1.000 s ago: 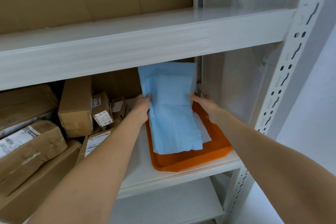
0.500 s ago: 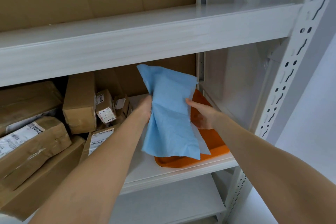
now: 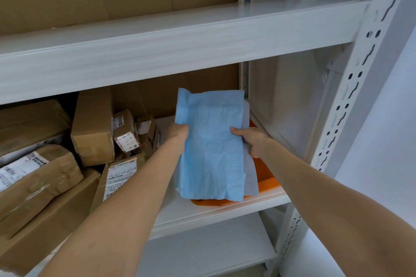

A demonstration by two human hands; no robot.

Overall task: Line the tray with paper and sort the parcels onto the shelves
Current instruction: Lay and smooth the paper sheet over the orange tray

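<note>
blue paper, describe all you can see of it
The blue paper is a thin, creased, soft-looking sheet held up lengthwise above the orange tray. The left hand grips its left edge, bunching it; the right hand pinches its right edge. Its top left corner curls. A white sheet shows behind its right side.

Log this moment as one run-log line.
step: lining tray | left hand: grips blue paper left edge | right hand: pinches right edge | orange tray: on shelf, under paper | parcels: piled at left
</note>
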